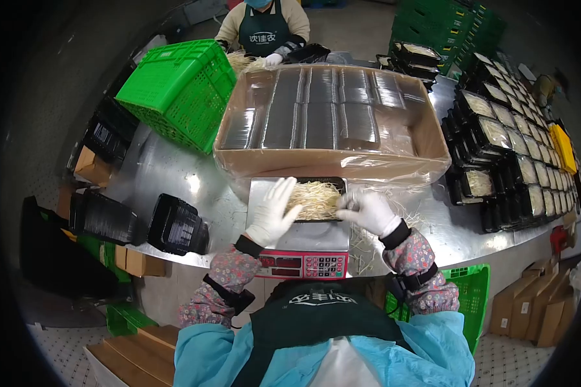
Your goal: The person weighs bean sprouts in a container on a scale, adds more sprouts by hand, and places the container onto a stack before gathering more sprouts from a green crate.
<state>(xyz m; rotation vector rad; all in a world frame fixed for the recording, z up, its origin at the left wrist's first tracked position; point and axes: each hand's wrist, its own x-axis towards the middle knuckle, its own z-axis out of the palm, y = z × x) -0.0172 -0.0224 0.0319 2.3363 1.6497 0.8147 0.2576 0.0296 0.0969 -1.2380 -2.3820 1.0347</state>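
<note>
A black plastic tray (316,182) filled with pale bean sprouts (315,201) sits on the metal plate of a scale (271,188) with a red front panel. My left hand (272,216), in a white glove, is open at the tray's left end, its fingers stretched out and the thumb over the sprouts. At the opposite end my gloved right hand (370,213) has its fingers bent together beside the sprouts. What those fingers hold, if anything, is hidden. Loose sprouts (394,205) lie on the table to the right of the scale.
A carton (332,159) of stacked clear lids stands behind the scale. A green crate (174,93) leans at its left. Black tray stacks (177,224) stand left; filled trays (494,132) are piled right on the metal table (168,168). A co-worker (265,29) is opposite.
</note>
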